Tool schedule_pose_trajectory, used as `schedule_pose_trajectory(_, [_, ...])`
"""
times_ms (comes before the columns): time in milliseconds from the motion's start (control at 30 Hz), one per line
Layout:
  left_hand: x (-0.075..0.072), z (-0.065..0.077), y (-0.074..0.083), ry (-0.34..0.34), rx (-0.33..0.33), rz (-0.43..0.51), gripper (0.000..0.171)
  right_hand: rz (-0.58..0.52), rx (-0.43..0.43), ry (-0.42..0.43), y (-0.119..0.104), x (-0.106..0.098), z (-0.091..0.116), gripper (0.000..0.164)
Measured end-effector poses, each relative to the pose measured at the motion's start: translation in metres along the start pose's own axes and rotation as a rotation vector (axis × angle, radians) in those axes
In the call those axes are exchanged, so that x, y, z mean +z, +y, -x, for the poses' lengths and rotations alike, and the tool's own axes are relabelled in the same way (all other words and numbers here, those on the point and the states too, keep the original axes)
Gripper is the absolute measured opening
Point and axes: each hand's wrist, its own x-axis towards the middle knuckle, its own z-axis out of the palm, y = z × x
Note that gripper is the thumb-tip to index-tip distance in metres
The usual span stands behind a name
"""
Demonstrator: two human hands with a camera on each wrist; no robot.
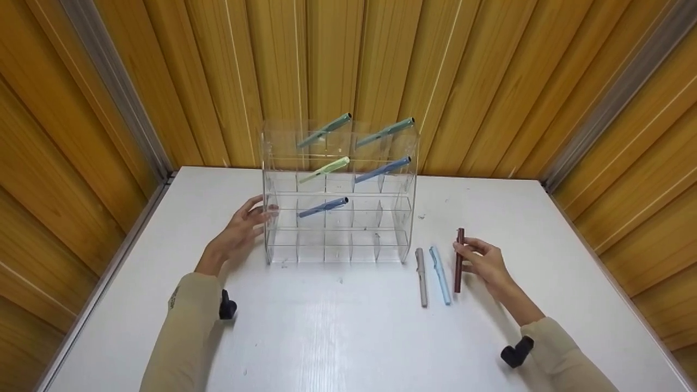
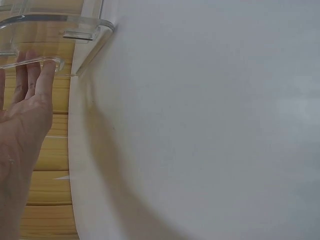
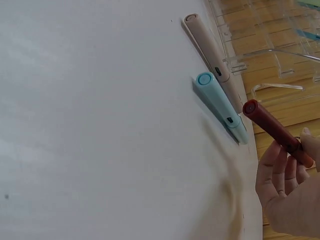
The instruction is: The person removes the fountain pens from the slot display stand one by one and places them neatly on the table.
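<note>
Head view looks down on a white table [image 1: 326, 337], where a clear acrylic rack [image 1: 337, 253] with rows of small compartments stands near the back edge. Work appears to be past the midpoint: five pens sit in the rack and three are outside it. On the top level are a left green pen [image 1: 325, 130] and a right green pen [image 1: 385, 132]; one level down, a pale green pen [image 1: 325, 170] and an upper blue pen [image 1: 383, 170]; below those, a lower blue pen [image 1: 323, 207]. All five tilt upward to the right. No pen shows on the lowest level.

To the right of the rack, a grey pen [image 1: 422, 277] and a light blue pen [image 1: 440, 275] lie side by side on the table, apart from each other. Just beside them is a dark red pen [image 1: 458, 277], pinched between the thumb and fingers of the right hand [image 1: 487, 264]. Whether its near end touches the table is hard to tell.

The right forearm slants in from the lower right, wrist nearly straight. The left arm reaches forward to the rack's left side, where the left hand [image 1: 242, 231] rests with fairly straight fingers against the clear side panel; the left wrist view shows no tight curl.
</note>
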Motion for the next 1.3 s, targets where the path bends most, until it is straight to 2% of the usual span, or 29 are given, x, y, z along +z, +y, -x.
schedule_pose_trajectory(267, [0.0, 0.004, -0.002, 0.033, 0.0, -0.002, 0.068, 0.152, -0.044, -0.005, 0.01, -0.003, -0.002, 0.05])
schedule_pose_trajectory(533, [-0.002, 0.002, -0.005, 0.011, 0.018, -0.003, 0.068, 0.298, -0.047, -0.088, 0.012, -0.003, -0.002, 0.055])
schedule_pose_trajectory(700, [-0.001, 0.003, -0.005, 0.007, 0.025, -0.004, 0.067, 0.407, -0.094, -0.066, 0.013, 0.001, -0.004, 0.053])
schedule_pose_trajectory(1000, [0.002, 0.0, -0.004, 0.012, 0.025, 0.022, 0.069, 0.597, -0.24, 0.004, 0.015, 0.004, -0.004, 0.049])
schedule_pose_trajectory(1200, [0.002, 0.0, -0.003, 0.021, 0.012, 0.011, 0.069, 0.625, -0.253, -0.017, 0.015, 0.004, -0.002, 0.053])
schedule_pose_trajectory(1300, [0.0, 0.0, -0.002, 0.004, 0.029, 0.008, 0.07, 0.619, -0.251, -0.026, 0.015, 0.005, -0.003, 0.054])
